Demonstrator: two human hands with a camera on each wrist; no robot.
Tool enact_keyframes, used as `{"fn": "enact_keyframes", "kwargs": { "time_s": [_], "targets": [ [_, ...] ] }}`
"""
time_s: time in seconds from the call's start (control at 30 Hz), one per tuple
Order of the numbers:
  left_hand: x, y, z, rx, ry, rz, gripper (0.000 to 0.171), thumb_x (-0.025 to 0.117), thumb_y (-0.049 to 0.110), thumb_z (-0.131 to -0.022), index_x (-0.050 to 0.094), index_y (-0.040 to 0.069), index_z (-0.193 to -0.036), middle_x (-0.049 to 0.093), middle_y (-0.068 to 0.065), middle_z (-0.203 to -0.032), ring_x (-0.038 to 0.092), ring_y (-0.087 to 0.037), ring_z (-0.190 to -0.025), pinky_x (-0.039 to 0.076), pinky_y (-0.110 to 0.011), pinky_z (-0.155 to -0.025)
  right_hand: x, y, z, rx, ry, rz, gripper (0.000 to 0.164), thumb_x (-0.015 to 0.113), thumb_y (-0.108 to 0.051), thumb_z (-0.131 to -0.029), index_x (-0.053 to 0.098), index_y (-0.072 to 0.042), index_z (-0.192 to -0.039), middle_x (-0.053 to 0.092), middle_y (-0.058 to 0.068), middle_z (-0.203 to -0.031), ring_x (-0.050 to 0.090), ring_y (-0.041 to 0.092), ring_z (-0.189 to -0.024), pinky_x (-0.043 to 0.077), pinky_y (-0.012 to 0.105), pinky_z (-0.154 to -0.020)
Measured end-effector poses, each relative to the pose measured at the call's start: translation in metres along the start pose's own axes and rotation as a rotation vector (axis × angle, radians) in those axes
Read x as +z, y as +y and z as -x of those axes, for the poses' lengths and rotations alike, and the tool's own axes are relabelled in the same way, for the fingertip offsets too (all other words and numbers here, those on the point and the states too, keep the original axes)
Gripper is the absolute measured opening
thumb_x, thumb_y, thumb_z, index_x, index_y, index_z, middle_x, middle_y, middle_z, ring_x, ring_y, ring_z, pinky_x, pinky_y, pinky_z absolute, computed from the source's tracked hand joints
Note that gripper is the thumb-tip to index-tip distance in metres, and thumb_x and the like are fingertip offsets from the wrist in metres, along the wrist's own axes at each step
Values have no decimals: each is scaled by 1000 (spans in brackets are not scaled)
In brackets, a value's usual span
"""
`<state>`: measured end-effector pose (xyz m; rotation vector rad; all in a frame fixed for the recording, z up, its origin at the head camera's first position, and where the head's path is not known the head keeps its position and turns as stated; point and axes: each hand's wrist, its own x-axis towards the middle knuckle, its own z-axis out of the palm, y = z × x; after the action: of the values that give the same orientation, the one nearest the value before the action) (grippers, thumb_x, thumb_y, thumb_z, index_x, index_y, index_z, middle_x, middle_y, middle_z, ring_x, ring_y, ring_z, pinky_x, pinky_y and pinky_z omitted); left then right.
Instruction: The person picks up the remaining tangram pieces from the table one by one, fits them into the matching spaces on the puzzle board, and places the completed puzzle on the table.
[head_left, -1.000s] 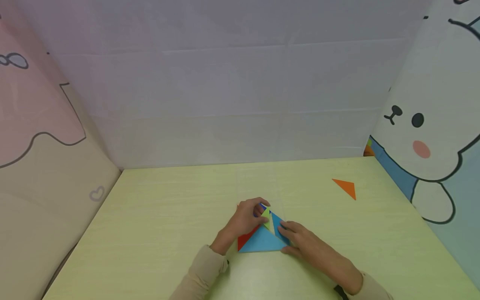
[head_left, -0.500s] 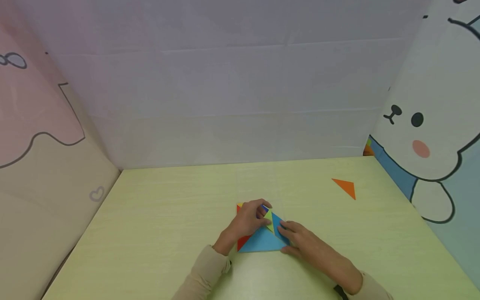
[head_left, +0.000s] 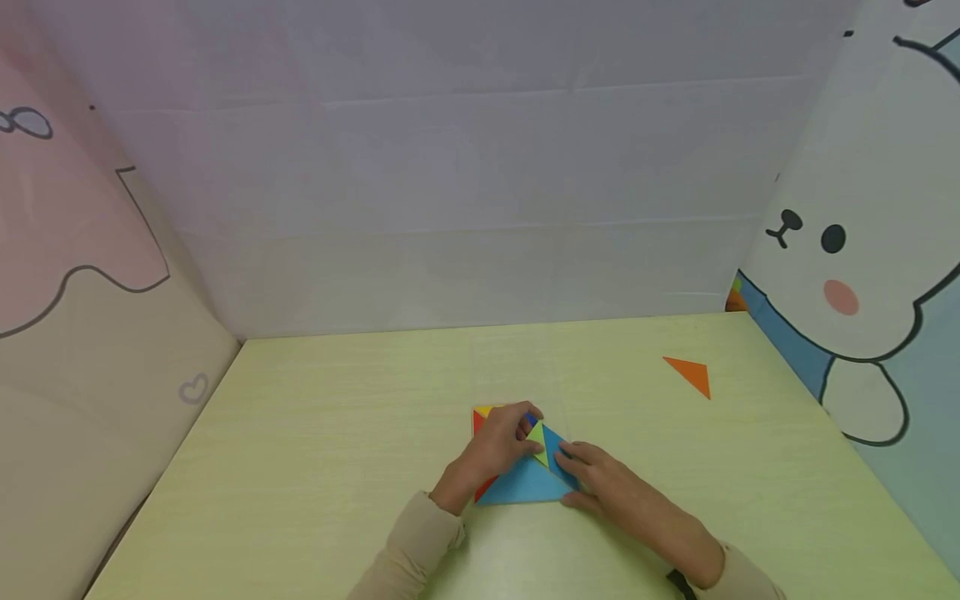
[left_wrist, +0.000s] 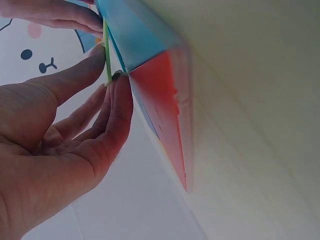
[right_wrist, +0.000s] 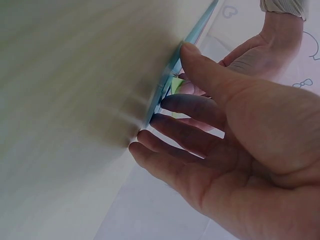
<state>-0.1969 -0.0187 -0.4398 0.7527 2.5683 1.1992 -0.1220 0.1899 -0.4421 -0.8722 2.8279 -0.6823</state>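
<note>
Pinching a thin, flat lime-green triangular tile (head_left: 542,442) between thumb and fingertips of the left hand (head_left: 495,446), within a close group of flat coloured tiles on the pale yellow-green wood-grain table (head_left: 337,433). Seen edge-on in the left wrist view; cannot tell whether lying fully flat. Resting the right hand (head_left: 611,483) at 4 o'clock from there, fingers extended, touching a flat blue triangular tile (head_left: 551,446), thumb beside the corner of a large light-blue triangular tile (head_left: 521,486) at 6 o'clock. Note a red tile (head_left: 478,423) at 9 o'clock and a yellow tile (head_left: 482,411) at 10, both largely blocked by the left hand. See a dark-blue tile (head_left: 531,419) at 11, too hidden to shape. Find a flat orange triangular tile (head_left: 692,377) well apart at 2 o'clock. Beyond, bounded by a creased whitish backdrop (head_left: 480,208) at 12, a pink-and-cream printed panel (head_left: 82,225) at 10, and a white cartoon-animal panel (head_left: 885,183) at 2.
</note>
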Motion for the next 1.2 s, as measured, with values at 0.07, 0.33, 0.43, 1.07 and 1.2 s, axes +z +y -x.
{"fn": "enact_keyframes", "kwargs": {
  "time_s": [0.07, 0.33, 0.43, 1.07, 1.2],
  "targets": [
    [0, 0, 0, 2, -4, -13, 33, 79, 0, -88, 66, -5, -117, 62, -11, -91, 54, -17, -80, 49, -24, -75, 0, 0, 0, -7, 4, 2, 57, 74, -22, -94, 58, 10, -138, 56, 24, -139, 56, 40, -128, 52, 50, -99],
    [1, 2, 2, 4, -24, -90, 35, 79, 4, -90, 66, -3, -122, 60, -10, -95, 54, -18, -85, 50, -24, -78, 1, 1, 0, -20, 11, 3, 57, 74, -22, -95, 58, 11, -138, 56, 25, -139, 56, 40, -128, 52, 50, -99],
    [1, 2, 4, -3, -23, -126, 36, 79, 6, -90, 66, -3, -123, 59, -10, -100, 54, -18, -88, 51, -26, -81, 2, 1, 0, -31, 16, 7, 56, 74, -21, -95, 58, 12, -137, 56, 25, -139, 56, 40, -128, 52, 50, -99],
    [1, 4, 8, 18, -19, -220, 39, 76, 7, -92, 66, -4, -128, 60, -15, -112, 54, -23, -100, 52, -33, -90, 1, 1, 0, -34, 18, 24, 55, 73, -22, -96, 58, 11, -138, 55, 25, -140, 55, 40, -129, 52, 50, -100],
    [1, 2, 12, 50, 6, -294, 36, 74, 10, -95, 66, -2, -128, 61, -15, -117, 55, -26, -106, 53, -35, -94, 1, 1, 0, -35, 20, 30, 54, 73, -22, -96, 59, 11, -137, 55, 25, -141, 55, 40, -129, 52, 50, -100]
  ]
}}
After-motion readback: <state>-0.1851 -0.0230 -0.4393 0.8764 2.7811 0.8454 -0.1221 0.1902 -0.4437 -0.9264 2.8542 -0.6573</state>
